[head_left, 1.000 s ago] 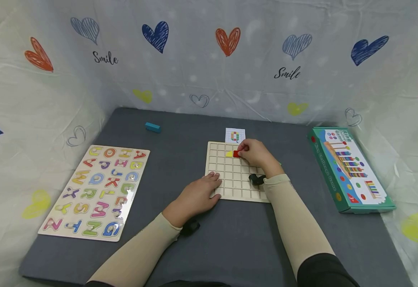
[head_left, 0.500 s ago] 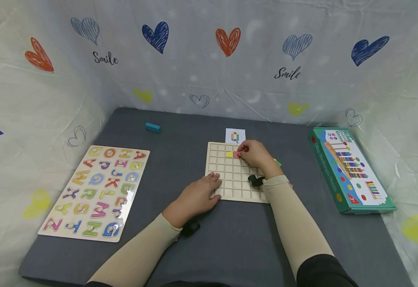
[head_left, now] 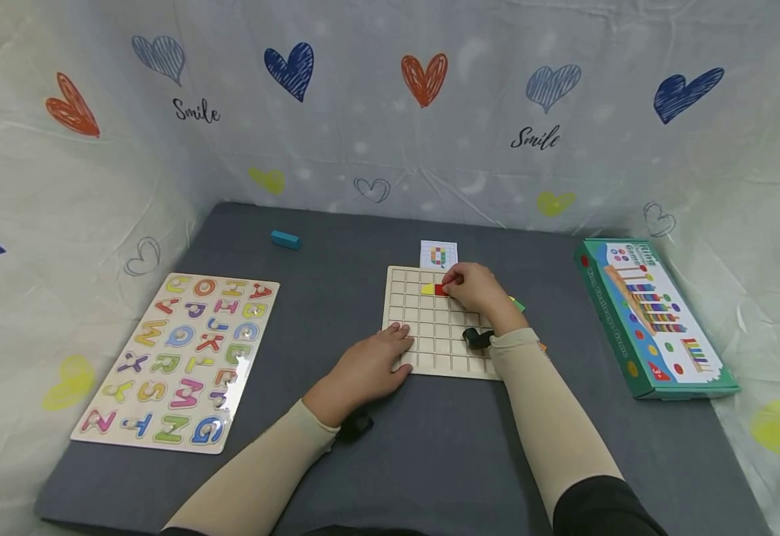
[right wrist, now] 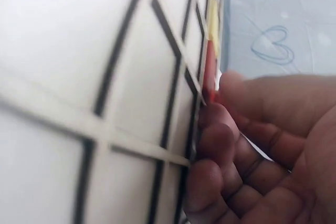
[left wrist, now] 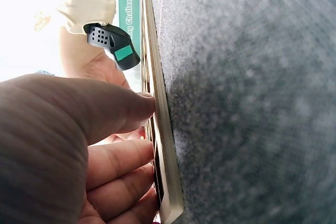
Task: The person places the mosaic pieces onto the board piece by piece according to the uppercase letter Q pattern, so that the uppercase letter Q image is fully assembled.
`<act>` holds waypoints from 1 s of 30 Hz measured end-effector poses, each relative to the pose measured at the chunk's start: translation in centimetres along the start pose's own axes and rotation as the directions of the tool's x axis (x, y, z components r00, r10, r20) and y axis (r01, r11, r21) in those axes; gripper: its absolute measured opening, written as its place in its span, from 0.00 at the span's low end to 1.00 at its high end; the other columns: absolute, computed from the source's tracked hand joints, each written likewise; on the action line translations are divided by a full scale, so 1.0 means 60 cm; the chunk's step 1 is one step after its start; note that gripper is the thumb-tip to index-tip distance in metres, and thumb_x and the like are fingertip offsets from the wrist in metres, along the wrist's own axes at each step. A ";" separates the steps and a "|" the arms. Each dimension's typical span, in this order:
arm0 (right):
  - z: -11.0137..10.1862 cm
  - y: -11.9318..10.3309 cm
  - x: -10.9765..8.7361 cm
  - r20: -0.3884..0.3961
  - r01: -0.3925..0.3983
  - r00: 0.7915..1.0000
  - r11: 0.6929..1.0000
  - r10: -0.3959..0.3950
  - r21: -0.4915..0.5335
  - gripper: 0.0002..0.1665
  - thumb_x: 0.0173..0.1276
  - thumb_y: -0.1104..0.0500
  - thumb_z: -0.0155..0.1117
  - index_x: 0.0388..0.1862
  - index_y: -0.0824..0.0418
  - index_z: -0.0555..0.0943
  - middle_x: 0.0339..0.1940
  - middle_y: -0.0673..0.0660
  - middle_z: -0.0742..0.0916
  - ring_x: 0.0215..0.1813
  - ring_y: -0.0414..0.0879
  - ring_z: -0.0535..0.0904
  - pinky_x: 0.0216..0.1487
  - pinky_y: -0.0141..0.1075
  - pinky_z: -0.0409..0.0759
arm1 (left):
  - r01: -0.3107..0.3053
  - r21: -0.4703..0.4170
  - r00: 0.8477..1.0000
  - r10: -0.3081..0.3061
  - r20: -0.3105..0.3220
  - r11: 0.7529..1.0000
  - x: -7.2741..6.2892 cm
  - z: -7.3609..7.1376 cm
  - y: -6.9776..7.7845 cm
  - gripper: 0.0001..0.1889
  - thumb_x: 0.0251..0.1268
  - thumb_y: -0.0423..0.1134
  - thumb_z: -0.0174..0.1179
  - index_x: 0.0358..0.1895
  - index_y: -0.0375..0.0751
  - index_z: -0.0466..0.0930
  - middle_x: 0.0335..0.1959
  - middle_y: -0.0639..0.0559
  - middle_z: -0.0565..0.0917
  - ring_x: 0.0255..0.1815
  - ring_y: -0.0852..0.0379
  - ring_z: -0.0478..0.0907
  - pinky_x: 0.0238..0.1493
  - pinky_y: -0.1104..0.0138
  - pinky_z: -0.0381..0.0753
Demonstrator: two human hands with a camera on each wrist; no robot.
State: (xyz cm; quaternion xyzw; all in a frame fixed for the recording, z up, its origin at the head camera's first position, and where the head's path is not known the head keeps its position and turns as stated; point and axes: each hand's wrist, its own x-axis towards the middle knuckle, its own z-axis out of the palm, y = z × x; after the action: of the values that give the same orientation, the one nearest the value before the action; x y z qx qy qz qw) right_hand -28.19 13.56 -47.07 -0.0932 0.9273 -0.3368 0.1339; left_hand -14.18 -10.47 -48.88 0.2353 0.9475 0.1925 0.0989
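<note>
A wooden grid board (head_left: pixel 423 350) lies on the table, with a yellow tile (head_left: pixel 427 289) and a red tile (head_left: pixel 440 289) side by side in a row near its far edge. My right hand (head_left: pixel 480 289) is over the board's far right part. Its thumb and fingertips pinch a small red tile (right wrist: pixel 215 97) at the end of the red one; the fingers partly hide it. My left hand (head_left: pixel 373 365) rests on the board's near left edge, fingers extended on the surface, as the left wrist view also shows. A pattern card (head_left: pixel 438 254) lies just beyond the board.
An alphabet puzzle board (head_left: pixel 182 357) lies at left. Behind it is a blue block (head_left: pixel 286 239). A green game box (head_left: pixel 658 316) lies at right. A green piece (head_left: pixel 519 304) and an orange piece (head_left: pixel 542 346) show beside the right forearm.
The right hand stays at the red tile with only slight shifts of its fingers. Green and orange pieces show a little more beside the right forearm. The left hand keeps its place.
</note>
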 end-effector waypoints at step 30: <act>-0.103 0.124 -0.082 -0.010 -0.118 0.993 0.990 0.117 -0.082 0.19 0.82 0.59 0.67 0.64 0.70 0.85 0.59 0.71 0.87 0.58 0.64 0.83 0.60 0.58 0.84 | 0.009 0.001 1.000 -0.009 -0.012 1.000 -0.006 -0.004 0.008 0.30 0.81 0.47 0.65 0.79 0.41 0.76 0.84 0.47 0.70 0.88 0.49 0.63 0.83 0.50 0.71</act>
State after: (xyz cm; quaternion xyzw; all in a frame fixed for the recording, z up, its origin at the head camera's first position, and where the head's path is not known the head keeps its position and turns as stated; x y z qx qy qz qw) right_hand -26.06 24.19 -46.43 -0.0429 0.9447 -0.2900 0.1472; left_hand -13.76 -10.31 -48.46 0.2297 0.9493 0.1932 0.0939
